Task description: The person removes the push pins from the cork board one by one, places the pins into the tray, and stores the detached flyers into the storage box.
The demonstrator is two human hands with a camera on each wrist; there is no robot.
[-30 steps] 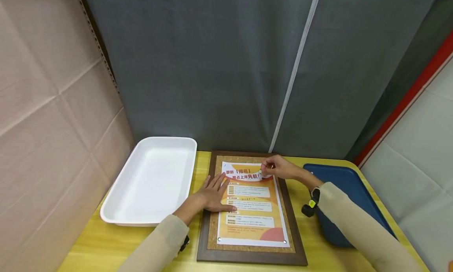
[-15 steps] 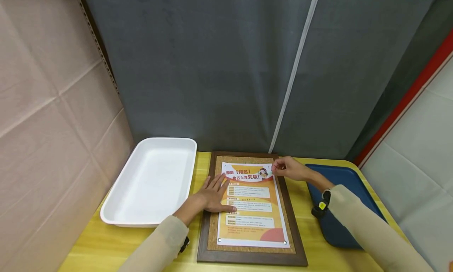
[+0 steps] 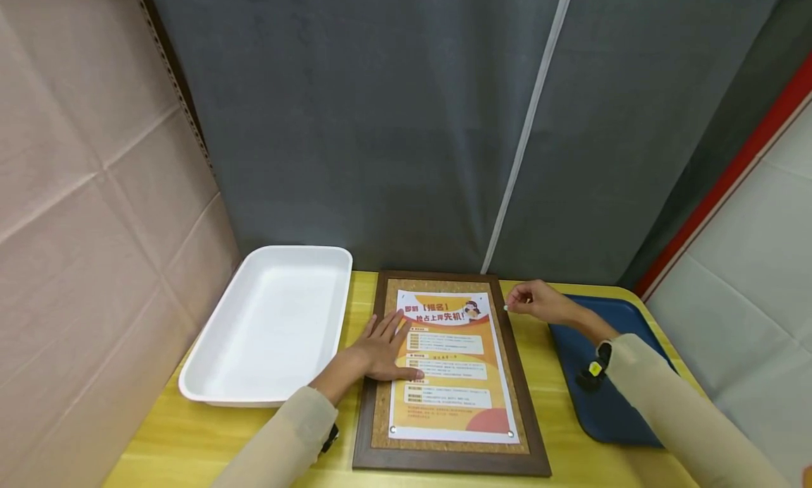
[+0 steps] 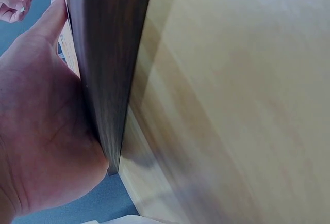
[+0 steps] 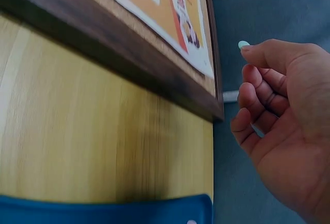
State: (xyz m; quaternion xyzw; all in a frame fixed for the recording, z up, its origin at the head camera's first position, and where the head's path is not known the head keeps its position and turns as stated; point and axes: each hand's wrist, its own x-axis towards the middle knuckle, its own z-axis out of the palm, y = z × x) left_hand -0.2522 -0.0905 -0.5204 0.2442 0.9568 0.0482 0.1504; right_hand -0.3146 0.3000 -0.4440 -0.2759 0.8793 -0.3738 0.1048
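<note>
A printed orange-and-white poster [image 3: 444,375] lies on a wood-framed cork board [image 3: 453,462], with a round tack [image 3: 392,430] at its lower left corner and another tack [image 3: 510,434] at its lower right. My left hand [image 3: 379,352] rests spread over the poster's left side, its heel by the frame in the left wrist view. Just right of the board's upper right frame, my right hand [image 3: 538,302] pinches a small pale thumbtack [image 5: 243,44] between thumb and forefinger. The right hand's other fingers curl loosely. Small dark marks show at the poster's upper corners.
Left of the board stands a white tray [image 3: 206,395]. A dark blue tray [image 3: 586,403] is at the right, partly under the right forearm, with a small pale piece [image 5: 191,222] at its edge. A grey curtain [image 3: 380,135] hangs behind the yellow wooden table [image 3: 158,446].
My right hand has moved right from the poster's upper right area to beyond the board's frame, with the thumbtack in its fingertips. The poster's printed figure is uncovered. My left hand has stayed put.
</note>
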